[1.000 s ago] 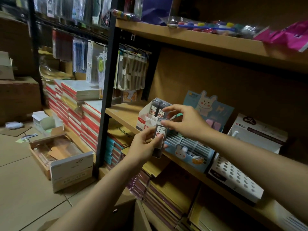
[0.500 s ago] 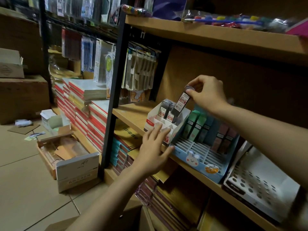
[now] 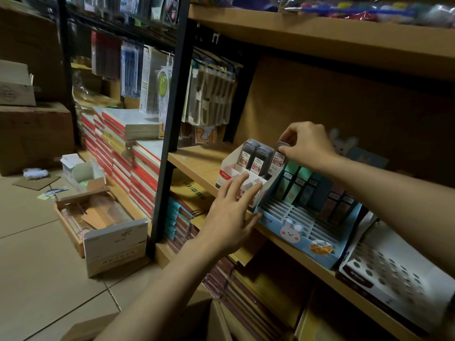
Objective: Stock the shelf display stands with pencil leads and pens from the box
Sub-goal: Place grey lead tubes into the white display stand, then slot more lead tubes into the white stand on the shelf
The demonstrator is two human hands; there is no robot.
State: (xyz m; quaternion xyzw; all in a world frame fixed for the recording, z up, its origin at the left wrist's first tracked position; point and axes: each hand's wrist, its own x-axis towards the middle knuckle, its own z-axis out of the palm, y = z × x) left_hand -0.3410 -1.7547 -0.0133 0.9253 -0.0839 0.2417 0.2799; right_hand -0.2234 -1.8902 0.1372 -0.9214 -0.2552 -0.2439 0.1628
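A white and red display stand sits on the wooden shelf with two dark pencil lead cases upright in its back row. My right hand pinches the top of a third lead case that stands in the back right slot. My left hand has its fingers spread straight against the stand's front. To the right sits a blue rabbit-print stand holding green, blue and dark cases.
A white perforated stand sits at the shelf's right. On the floor lie an open box and a smaller white box. Notebook stacks fill the left unit. An open carton edge shows below.
My right hand has lowered the lead case from mid-air into the back right slot of the white stand. My left hand let go of a case earlier and now steadies the stand's front.
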